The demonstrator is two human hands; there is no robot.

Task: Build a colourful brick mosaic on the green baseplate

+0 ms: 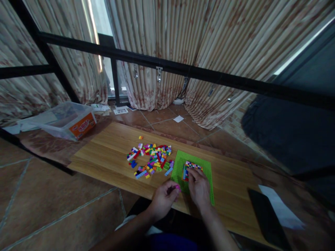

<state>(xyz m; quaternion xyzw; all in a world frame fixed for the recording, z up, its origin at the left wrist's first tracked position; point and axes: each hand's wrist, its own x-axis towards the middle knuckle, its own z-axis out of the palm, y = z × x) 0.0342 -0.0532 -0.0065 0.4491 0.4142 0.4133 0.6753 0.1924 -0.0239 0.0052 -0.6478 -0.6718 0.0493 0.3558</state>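
A green baseplate [206, 169] lies on the wooden table [110, 153] with a small patch of multicoloured bricks [191, 166] built on it. My right hand [199, 188] rests on the plate just below that patch, fingers curled and touching its near edge. Near the table's front edge, left of the plate, my left hand [164, 198] is closed round a small pink brick [178, 187]. A loose pile of coloured bricks [151, 159] spreads on the table to the left of the plate.
A clear plastic box with an orange label [68, 120] sits on a low ledge at the back left. A dark flat object [264, 216] and a white sheet [281, 207] lie at the table's right end. Curtains and a black rail stand behind.
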